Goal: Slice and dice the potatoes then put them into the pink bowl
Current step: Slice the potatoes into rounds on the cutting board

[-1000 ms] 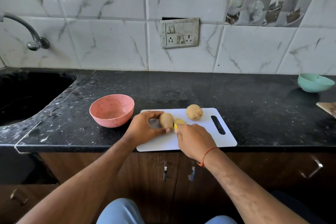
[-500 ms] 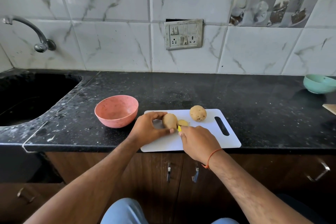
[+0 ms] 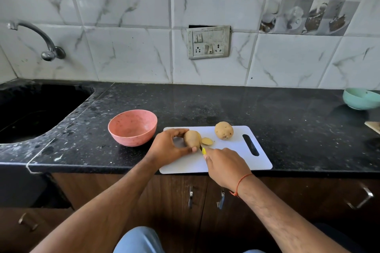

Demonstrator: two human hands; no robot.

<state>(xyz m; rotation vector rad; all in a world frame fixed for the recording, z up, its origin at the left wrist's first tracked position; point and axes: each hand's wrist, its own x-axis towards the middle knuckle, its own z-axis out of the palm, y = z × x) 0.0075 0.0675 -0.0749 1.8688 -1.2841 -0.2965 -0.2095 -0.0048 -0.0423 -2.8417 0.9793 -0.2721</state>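
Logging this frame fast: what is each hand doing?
Left hand: holding the potato on the cutting board.
Right hand: gripping the yellow-handled knife.

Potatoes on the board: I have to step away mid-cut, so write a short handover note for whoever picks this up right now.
Left hand: grips the potato being cut on the white cutting board.
Right hand: holds a yellow-handled knife, blade at that potato's cut end.
Done: one slice lies beside it.
Left: finish slicing and dicing it, then the whole potato. The pink bowl, left of the board, holds nothing yet.
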